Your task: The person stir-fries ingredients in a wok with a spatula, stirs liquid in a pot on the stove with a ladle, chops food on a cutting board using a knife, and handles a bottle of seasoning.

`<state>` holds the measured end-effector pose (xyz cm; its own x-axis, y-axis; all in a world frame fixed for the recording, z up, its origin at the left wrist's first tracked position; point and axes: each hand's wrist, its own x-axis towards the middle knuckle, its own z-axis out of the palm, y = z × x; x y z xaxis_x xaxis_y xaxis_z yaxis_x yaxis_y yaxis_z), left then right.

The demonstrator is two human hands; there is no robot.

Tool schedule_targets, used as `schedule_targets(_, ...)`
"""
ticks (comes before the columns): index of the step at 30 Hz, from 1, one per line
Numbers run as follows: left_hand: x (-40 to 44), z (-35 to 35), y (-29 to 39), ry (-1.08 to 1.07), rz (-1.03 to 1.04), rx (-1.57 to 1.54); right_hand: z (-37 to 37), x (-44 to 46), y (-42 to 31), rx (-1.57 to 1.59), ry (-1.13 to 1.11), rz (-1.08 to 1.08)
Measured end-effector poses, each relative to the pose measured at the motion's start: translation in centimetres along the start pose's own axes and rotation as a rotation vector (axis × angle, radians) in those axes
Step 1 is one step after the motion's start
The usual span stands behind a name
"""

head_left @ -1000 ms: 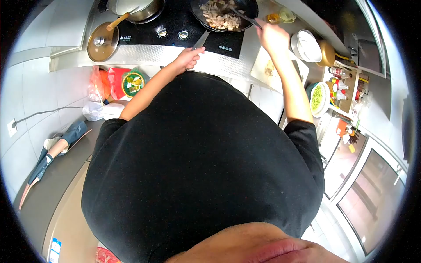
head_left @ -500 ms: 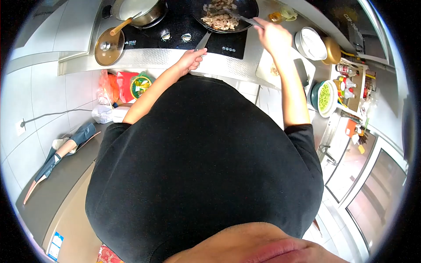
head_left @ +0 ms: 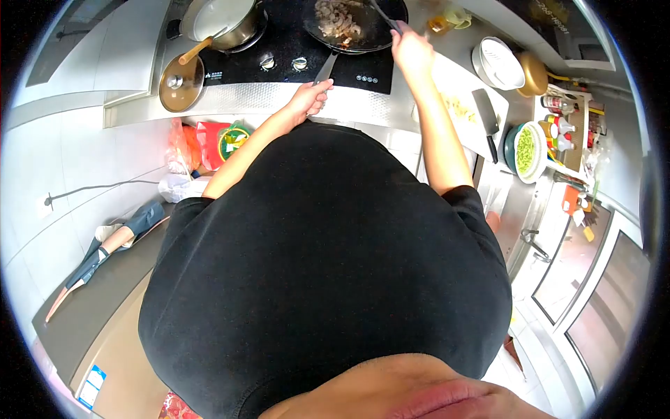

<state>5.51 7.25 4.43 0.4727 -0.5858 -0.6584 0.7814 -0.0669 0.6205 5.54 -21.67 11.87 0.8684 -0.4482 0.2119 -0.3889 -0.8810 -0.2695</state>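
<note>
At the pan's near side, my left hand [head_left: 309,100] is closed around the frying pan's handle [head_left: 325,70]. The dark frying pan [head_left: 382,38] sits on the black stove [head_left: 230,70]. Sliced meat [head_left: 338,19], pale and brownish, lies toward the left of the pan. My right hand [head_left: 412,53] grips the spatula's handle [head_left: 386,15] over the pan's right edge; the spatula's far end is cut off at the top of the view.
Left of the pan stands a pot [head_left: 241,31] with a wooden-handled utensil [head_left: 199,49], beside a glass lid [head_left: 181,82]. To the right are a cutting board [head_left: 447,80], a cleaver [head_left: 484,112], a white basket [head_left: 499,63] and a colander of chopped greens [head_left: 525,150].
My right hand has moved left with the spatula. The meat has shifted toward the left of the pan. More of the cutting board and cleaver shows; my left hand stays on the handle.
</note>
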Motion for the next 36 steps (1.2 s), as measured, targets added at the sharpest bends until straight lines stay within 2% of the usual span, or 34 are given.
schedule_targets(4,-0.6,0.9,0.3,0.044,0.016,0.006,-0.9,-1.5,-1.0,0.038,-0.057,-0.108)
schedule_targets(6,-1.0,1.2,0.4,0.045,0.025,0.006,-2.5,-1.7,0.6,0.013,-0.072,-0.274)
schedule_targets(11,-0.5,1.1,0.2,0.057,0.027,0.025,-12.6,-2.7,1.8,-0.144,-0.068,-0.291)
schedule_targets(14,-0.4,1.2,0.1,0.064,0.032,0.023,-14.7,-2.8,2.4,-0.202,-0.132,-0.284)
schedule_targets(17,-0.1,1.1,-0.1,0.064,0.034,0.033,-13.6,-2.6,1.3,-0.178,-0.232,-0.289)
schedule_targets(20,0.2,1.1,-0.3,0.056,0.028,0.030,-7.4,-1.9,1.0,-0.114,-0.142,-0.199)
schedule_targets(22,0.0,1.5,-0.3,0.070,0.028,0.029,-4.0,-1.1,0.8,-0.012,-0.040,-0.026)
schedule_targets(26,-0.4,2.0,-0.2,0.060,0.044,0.016,0.4,-0.5,-0.8,0.099,-0.031,0.057)
schedule_targets(30,-0.1,2.0,-0.3,0.068,0.043,0.020,-0.2,-1.7,-1.0,0.127,-0.102,-0.056)
schedule_targets(32,0.0,2.0,-0.5,0.080,0.048,0.017,-2.6,-1.8,0.3,0.060,-0.077,-0.171)
schedule_targets(34,0.1,1.9,-0.6,0.077,0.059,0.038,-7.3,-2.4,0.0,0.014,-0.045,-0.177)
schedule_targets(36,0.5,1.8,-0.7,0.083,0.058,0.035,-8.5,-2.0,0.2,-0.025,-0.019,-0.179)
